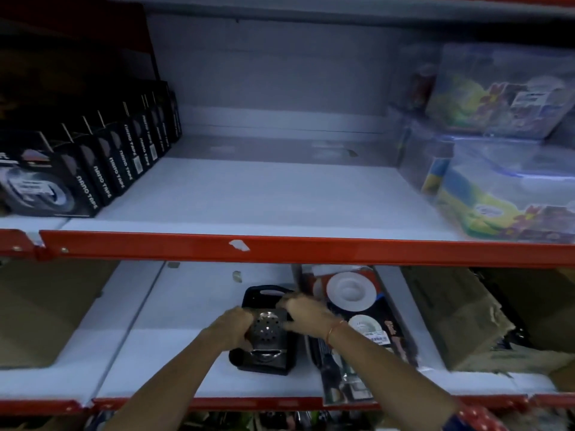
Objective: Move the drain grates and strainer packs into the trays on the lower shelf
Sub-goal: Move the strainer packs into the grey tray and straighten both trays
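A shiny perforated drain grate (265,328) sits in a black tray (258,293) on the lower shelf. My left hand (231,326) grips the grate's left edge and my right hand (303,312) holds its right edge. More grates stand behind it toward me, one showing a curved slot (264,356). To the right, a second tray (378,309) holds strainer packs (350,292) with white round strainers on red and black cards.
Cardboard boxes (466,325) stand on the lower shelf at the right, another (46,309) at the left. A red shelf rail (311,251) runs just above the hands. The upper shelf carries black nano tape boxes (93,169) and clear plastic containers (504,181).
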A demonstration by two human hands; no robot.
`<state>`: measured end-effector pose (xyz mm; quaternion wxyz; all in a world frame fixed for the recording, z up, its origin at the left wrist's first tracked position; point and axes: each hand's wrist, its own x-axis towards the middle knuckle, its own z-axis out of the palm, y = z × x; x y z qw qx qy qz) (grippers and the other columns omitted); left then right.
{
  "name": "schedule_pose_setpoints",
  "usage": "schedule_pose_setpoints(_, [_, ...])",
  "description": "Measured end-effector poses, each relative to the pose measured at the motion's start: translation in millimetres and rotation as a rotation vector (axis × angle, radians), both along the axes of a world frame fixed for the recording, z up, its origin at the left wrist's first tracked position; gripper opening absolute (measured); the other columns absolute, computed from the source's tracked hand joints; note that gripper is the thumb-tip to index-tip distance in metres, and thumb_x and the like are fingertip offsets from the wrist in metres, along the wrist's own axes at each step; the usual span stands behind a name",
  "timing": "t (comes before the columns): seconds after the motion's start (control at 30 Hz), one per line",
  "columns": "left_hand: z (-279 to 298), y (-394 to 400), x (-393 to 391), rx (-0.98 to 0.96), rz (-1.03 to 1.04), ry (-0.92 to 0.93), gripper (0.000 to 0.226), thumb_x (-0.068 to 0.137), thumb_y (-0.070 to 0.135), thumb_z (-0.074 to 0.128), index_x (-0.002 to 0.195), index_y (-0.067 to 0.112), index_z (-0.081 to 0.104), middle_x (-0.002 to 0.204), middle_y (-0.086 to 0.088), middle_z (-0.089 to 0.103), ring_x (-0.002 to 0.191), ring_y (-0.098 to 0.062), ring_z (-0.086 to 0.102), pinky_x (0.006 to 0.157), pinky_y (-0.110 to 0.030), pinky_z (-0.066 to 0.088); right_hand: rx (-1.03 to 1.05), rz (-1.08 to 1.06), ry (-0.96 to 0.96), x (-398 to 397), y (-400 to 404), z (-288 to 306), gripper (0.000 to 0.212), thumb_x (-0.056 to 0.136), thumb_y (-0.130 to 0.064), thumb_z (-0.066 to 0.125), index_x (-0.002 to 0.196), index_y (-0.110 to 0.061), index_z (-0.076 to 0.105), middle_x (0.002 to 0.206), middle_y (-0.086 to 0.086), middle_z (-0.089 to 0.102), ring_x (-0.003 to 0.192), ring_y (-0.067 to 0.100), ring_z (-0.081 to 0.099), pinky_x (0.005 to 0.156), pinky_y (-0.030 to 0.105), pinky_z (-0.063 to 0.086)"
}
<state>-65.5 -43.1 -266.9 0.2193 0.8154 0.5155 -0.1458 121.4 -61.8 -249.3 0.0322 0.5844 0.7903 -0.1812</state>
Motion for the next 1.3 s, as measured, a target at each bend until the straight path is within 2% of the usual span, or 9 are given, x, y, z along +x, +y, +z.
schedule_pose_setpoints(0.17, [-29, 10, 0, 0.095, -0.215, 0.139, 0.076, 0.07, 0.036, 0.076, 0.133, 0.009, 0.046, 0.136, -0.01, 0.051, 0.124, -0.027, 0.047, 0.11, -0.032, 0.032, -0.121, 0.117, -0.268, -29, 1, -28, 0.056, 0.068, -0.038, 0.079, 0.109, -0.005, 0.063, 0.112, 0.016, 0.064, 0.101, 0.034, 0.062, 0.08, 0.038, 0.052])
schedule_pose_setpoints(0.33, [-41, 17, 3, 0.242, -0.362, 0.217, 0.095, 0.075, 0.053, 0.065, 0.148, 0.008, 0.023, 0.157, -0.016, 0.019, 0.148, -0.026, 0.007, 0.121, -0.045, -0.007, -0.062, 0.15, -0.415, -22, 15, -64, 0.078, 0.06, -0.065, 0.067, 0.116, -0.011, 0.065, 0.121, 0.012, 0.064, 0.123, 0.031, 0.05, 0.116, 0.045, 0.025])
schedule_pose_setpoints(0.47, [-48, 23, -1, 0.295, -0.37, 0.182, 0.098, 0.066, 0.057, 0.068, 0.144, 0.009, 0.033, 0.147, -0.012, 0.038, 0.142, -0.026, 0.025, 0.117, -0.051, -0.015, -0.081, 0.185, -0.422, -14, 24, -86, 0.081, 0.049, -0.068, 0.072, 0.107, -0.011, 0.067, 0.104, 0.009, 0.07, 0.105, 0.031, 0.06, 0.115, 0.049, 0.024])
schedule_pose_setpoints(0.63, [-46, 20, -2, 0.309, -0.358, 0.192, 0.099, 0.067, 0.043, 0.074, 0.147, 0.01, 0.025, 0.149, -0.014, 0.03, 0.142, -0.028, 0.022, 0.118, -0.05, -0.011, 0.015, 0.189, -0.39, -17, 24, -76, 0.079, 0.056, -0.054, 0.079, 0.117, -0.008, 0.061, 0.114, 0.013, 0.063, 0.115, 0.03, 0.053, 0.121, 0.047, 0.001])
schedule_pose_setpoints(0.83, [-46, 16, 0, 0.295, -0.385, 0.228, 0.082, 0.076, 0.043, 0.069, 0.141, 0.006, 0.034, 0.146, -0.016, 0.032, 0.139, -0.03, 0.029, 0.119, -0.049, -0.009, 0.046, 0.185, -0.376, -20, 18, -66, 0.104, 0.061, -0.052, 0.079, 0.141, -0.004, 0.034, 0.137, 0.016, 0.049, 0.133, 0.032, 0.04, 0.121, 0.042, -0.002])
schedule_pose_setpoints(0.93, [-45, 16, 0, 0.263, -0.372, 0.181, 0.083, 0.077, 0.046, 0.067, 0.142, 0.008, 0.034, 0.148, -0.013, 0.034, 0.14, -0.026, 0.027, 0.121, -0.047, -0.005, 0.019, 0.161, -0.343, -22, 13, -59, 0.101, 0.062, -0.05, 0.079, 0.14, -0.005, 0.036, 0.138, 0.015, 0.049, 0.132, 0.03, 0.041, 0.122, 0.041, 0.004])
schedule_pose_setpoints(1.07, [-36, 15, 3, 0.2, -0.194, -0.095, 0.068, 0.081, 0.049, 0.06, 0.138, 0.015, 0.043, 0.143, -0.007, 0.044, 0.132, -0.023, 0.039, 0.118, -0.033, 0.019, -0.021, 0.01, -0.103, -20, 2, -39, 0.069, 0.074, -0.036, 0.074, 0.13, -0.007, 0.047, 0.127, 0.013, 0.057, 0.115, 0.031, 0.056, 0.1, 0.04, 0.045])
schedule_pose_setpoints(1.13, [-25, 13, 12, 0.194, -0.077, -0.259, 0.054, 0.087, 0.04, 0.055, 0.135, 0.016, 0.047, 0.139, -0.007, 0.048, 0.125, -0.025, 0.047, 0.106, -0.032, 0.038, 0.065, -0.076, -0.002, -9, -4, -25, 0.066, 0.079, -0.038, 0.067, 0.135, -0.011, 0.043, 0.129, 0.012, 0.057, 0.116, 0.03, 0.058, 0.094, 0.041, 0.05])
schedule_pose_setpoints(1.3, [1, 7, 57, 0.133, 0.164, -0.552, 0.039, 0.095, 0.028, 0.048, 0.131, 0.014, 0.055, 0.133, -0.006, 0.058, 0.117, -0.022, 0.056, 0.099, -0.03, 0.046, 0.292, -0.37, 0.126, 44, -15, 1, 0.045, 0.086, -0.026, 0.058, 0.128, -0.011, 0.055, 0.113, 0.014, 0.067, 0.099, 0.031, 0.064, 0.079, 0.035, 0.051])
